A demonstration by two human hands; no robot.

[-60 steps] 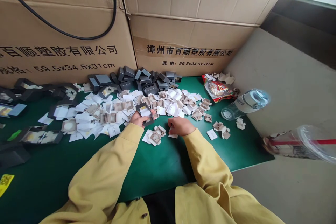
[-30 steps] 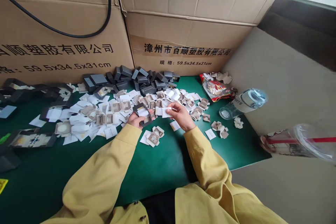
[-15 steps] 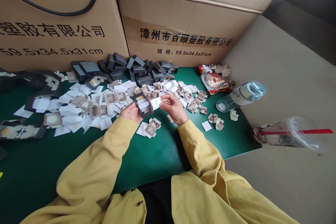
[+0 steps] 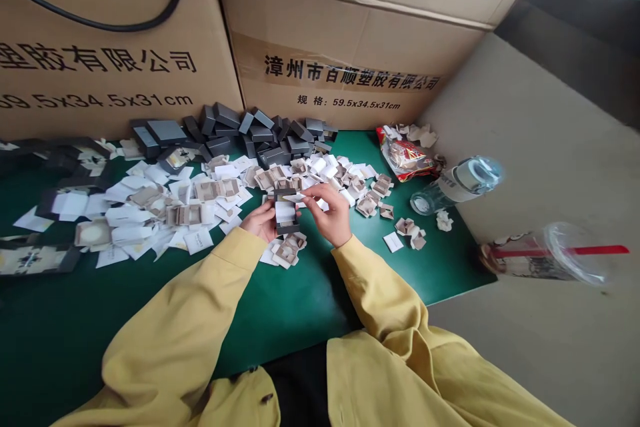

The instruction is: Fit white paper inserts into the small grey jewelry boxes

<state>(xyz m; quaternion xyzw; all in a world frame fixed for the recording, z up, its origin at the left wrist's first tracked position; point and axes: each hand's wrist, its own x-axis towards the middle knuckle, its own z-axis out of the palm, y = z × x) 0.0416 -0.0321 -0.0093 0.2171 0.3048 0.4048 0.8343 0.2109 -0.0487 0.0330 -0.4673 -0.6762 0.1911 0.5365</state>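
Observation:
My left hand (image 4: 261, 220) is closed around a small open dark grey box (image 4: 285, 211) held just above the green mat (image 4: 300, 307). A white card lies inside the box. My right hand (image 4: 327, 213) is beside it, its fingertips pinched at the box's top edge on the card. Right below the box lies a folded beige insert on white cards (image 4: 283, 252). A wide spread of white cards and beige inserts (image 4: 165, 203) covers the mat to the left and behind. Both arms wear yellow sleeves.
A heap of shut grey boxes (image 4: 250, 133) lies against two big cardboard cartons (image 4: 320, 47) at the back. A red snack bag (image 4: 407, 157), a clear bottle on its side (image 4: 457, 181) and a plastic cup with a red straw (image 4: 550, 260) lie at the right.
My right hand picked a white card off the mat, carried it to the box in my left hand, and now presses it in. The view has shifted slightly downward.

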